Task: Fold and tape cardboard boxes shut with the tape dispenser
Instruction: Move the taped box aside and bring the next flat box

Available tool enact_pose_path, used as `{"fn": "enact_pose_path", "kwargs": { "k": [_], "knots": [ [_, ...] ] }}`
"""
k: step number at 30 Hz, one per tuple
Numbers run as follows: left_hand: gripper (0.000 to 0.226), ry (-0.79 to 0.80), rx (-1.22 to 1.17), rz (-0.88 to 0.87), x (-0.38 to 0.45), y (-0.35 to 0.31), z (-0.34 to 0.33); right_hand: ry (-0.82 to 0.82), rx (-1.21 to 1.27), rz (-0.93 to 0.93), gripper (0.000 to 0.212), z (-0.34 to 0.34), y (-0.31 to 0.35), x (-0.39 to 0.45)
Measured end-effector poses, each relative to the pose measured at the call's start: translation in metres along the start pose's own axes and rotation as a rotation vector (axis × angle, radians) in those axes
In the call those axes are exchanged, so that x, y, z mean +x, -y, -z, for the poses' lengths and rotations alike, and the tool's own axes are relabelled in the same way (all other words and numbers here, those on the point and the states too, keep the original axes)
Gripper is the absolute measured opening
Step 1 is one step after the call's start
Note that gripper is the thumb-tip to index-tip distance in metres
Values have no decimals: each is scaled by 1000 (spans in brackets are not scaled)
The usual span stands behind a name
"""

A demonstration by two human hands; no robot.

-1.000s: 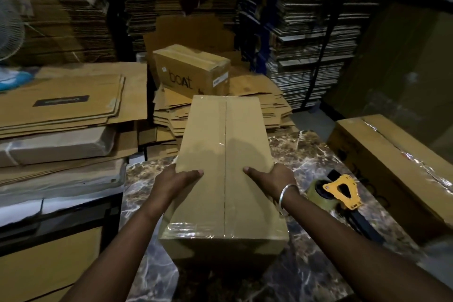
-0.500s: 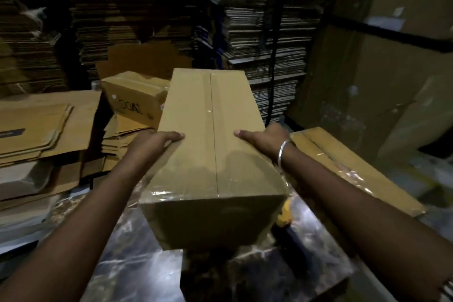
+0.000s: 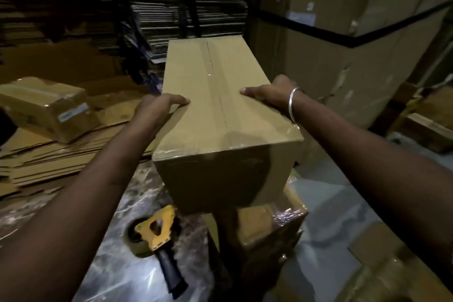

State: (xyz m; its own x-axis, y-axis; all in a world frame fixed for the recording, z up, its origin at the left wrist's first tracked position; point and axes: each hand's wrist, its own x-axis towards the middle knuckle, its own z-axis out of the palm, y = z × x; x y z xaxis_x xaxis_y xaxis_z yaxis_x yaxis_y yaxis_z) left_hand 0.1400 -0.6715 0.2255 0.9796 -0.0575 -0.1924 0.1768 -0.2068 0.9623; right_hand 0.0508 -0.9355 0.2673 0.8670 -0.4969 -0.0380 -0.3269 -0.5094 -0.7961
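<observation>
flat stack: unfolded cardboard sheets lay piled at far left; likely stock waiting to be folded.
small box: sealed, white label on its side; sat on top of the flat stack, well apart from the hands; looked parked as finished work.
left hand: clamped on the left edge of the long box, thumb flat on the top face, fingers wrapped down the side and hidden; a side grip suited to carrying.
tape dispenser: yellow frame, black handle; lay on its side on the marble table, below the lifted box; neither hand on it; judged set down because taping on this box was done.
long box: the task's thing; held in the air between both hands, above the table's right edge, long axis pointing away; flaps shut, clear tape glinting along the centre seam and over the near edge; judged on its way off the table.
right hand: gripped the right edge, thumb on top, fingers hidden down the side; silver bangle on the wrist; mirrored the left hand so the box stayed level.
wrapped box: shiny tape on its near corner; sat beneath the held box, beside the table; possibly the drop spot, cannot tell.
big cartons: stacked at right, black strap round them; background storage.
</observation>
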Motion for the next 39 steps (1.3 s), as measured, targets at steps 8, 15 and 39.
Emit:
{"fn": "enact_pose_path", "kwargs": {
  "k": [8, 15, 39],
  "knots": [
    [55, 91, -3, -85, 42, -35, -141, -103, -24, -54, 91, 83, -69, 88],
    [64, 214, 2, -83, 85, -37, -258, -202, 2, -155, 107, 139, -137, 157],
    [51, -116, 327, 549, 245, 252, -657, 308, -100, -314, 62, 80, -602, 454]
  ]
}}
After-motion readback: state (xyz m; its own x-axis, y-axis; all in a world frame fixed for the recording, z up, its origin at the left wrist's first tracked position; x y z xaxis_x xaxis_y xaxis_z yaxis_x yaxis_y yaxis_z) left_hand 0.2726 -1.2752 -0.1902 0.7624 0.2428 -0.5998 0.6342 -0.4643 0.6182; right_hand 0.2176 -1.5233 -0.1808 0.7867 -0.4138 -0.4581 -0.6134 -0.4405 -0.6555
